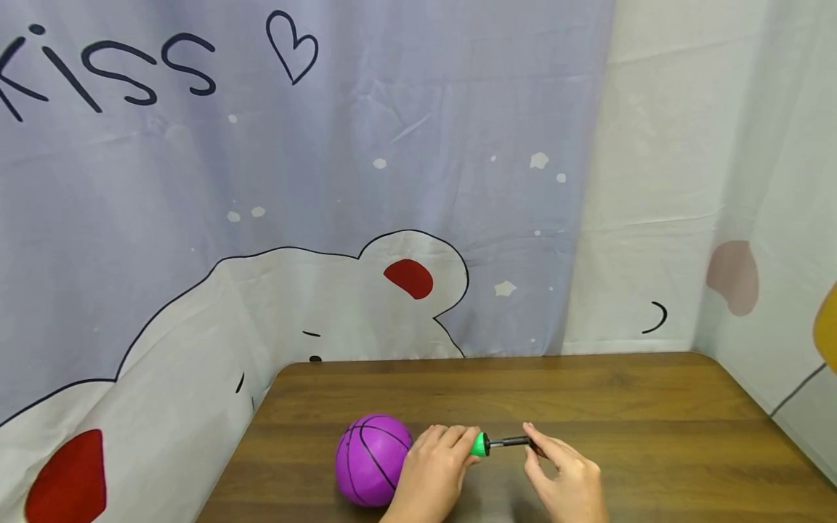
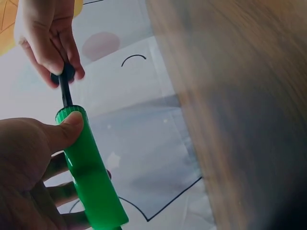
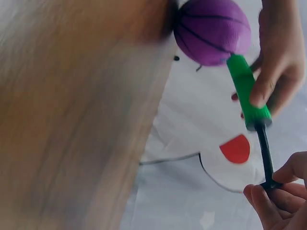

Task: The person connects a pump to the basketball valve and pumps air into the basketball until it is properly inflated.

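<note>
My left hand (image 1: 434, 468) grips the green barrel of a small hand pump (image 2: 93, 177), its thumb lying along the barrel near the collar. My right hand (image 1: 565, 472) pinches the black handle at the end of the pump's rod, which is partly drawn out of the barrel. A purple ball (image 1: 373, 460) with black basketball lines sits on the table just left of my left hand. In the right wrist view the barrel's far end meets the ball's outline; whether it is joined to the ball I cannot tell.
The brown wooden table (image 1: 628, 392) has its rounded back corners against a hanging cloth (image 1: 418, 145) printed with cartoon bears, stars and lettering. More printed cloth (image 1: 791, 181) hangs along the right side.
</note>
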`<state>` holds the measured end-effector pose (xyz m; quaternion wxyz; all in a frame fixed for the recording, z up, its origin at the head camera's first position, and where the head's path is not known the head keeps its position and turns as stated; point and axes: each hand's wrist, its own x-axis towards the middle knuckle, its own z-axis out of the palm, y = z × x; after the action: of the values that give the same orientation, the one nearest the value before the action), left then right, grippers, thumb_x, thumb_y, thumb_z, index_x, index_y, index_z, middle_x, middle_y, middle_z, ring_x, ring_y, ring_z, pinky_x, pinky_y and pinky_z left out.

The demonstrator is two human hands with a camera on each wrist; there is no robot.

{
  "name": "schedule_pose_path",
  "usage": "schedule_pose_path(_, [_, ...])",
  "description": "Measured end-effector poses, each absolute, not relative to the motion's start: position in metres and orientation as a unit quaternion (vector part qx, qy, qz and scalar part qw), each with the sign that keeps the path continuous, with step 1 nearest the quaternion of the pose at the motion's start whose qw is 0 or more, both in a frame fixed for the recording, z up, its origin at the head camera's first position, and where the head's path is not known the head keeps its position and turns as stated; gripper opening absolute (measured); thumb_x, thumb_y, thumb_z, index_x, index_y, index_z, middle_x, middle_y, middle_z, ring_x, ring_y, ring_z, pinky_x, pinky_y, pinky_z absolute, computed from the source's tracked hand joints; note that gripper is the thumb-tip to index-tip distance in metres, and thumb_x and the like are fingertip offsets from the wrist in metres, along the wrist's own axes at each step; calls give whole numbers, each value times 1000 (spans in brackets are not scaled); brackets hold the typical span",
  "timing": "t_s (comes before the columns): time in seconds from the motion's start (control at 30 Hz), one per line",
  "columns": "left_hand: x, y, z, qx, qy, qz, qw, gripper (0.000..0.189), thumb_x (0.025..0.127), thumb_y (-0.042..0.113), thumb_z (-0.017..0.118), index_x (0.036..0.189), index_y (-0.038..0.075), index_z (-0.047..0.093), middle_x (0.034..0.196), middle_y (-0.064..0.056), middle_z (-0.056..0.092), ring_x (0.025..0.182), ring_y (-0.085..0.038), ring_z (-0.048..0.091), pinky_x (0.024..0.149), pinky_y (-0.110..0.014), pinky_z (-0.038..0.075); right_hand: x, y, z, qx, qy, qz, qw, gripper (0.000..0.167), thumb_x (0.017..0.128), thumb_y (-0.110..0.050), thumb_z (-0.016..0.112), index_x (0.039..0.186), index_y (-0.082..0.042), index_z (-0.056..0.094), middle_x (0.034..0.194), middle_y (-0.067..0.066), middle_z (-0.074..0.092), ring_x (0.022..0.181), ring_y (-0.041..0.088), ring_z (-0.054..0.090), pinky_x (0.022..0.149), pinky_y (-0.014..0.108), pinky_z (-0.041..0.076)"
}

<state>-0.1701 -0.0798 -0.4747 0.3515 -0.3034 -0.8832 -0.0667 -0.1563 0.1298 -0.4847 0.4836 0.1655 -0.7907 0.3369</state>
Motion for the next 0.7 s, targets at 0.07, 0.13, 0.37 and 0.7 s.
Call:
schedule_pose_path(0.07, [-171, -81, -475, -300, -883, -68, 355, 41, 82, 33, 80, 119, 18, 71, 109, 7, 71, 96, -12, 67, 92, -39, 59, -156, 138, -482, 152, -791, 338, 486, 39, 65, 8, 77, 101, -6, 81, 89, 7, 78, 69, 6, 73, 70, 7, 54])
schedule_pose_path(0.13, [-171, -83, -475, -296, -884, -70, 355, 41, 82, 33, 80, 119, 18, 71, 109, 7, 71, 96, -13, 67, 92, -39, 59, -155, 144, -478, 138, -793, 338, 488, 39, 65, 9, 77, 101, -6, 81, 88, 7, 78, 70, 4, 72, 72, 5, 53])
schedule_pose_path(0.37, [-172, -86, -473, -288, -889, -70, 349, 42, 83, 30, 81, 121, 16, 70, 110, 5, 72, 96, -14, 68, 92, -41, 59, -153, 159, -471, 103, -801, 322, 493, 39, 66, 8, 79, 102, -7, 81, 84, 5, 78, 71, 0, 71, 71, 4, 51])
schedule_pose_path(0.7, [-172, -77, -476, -291, -877, -56, 378, 42, 78, 30, 84, 115, 13, 73, 107, 3, 71, 92, -17, 65, 89, -37, 59, -148, 138, -478, 110, -817, 338, 454, 40, 66, 11, 82, 102, -6, 80, 90, 5, 78, 70, 5, 72, 67, 5, 52])
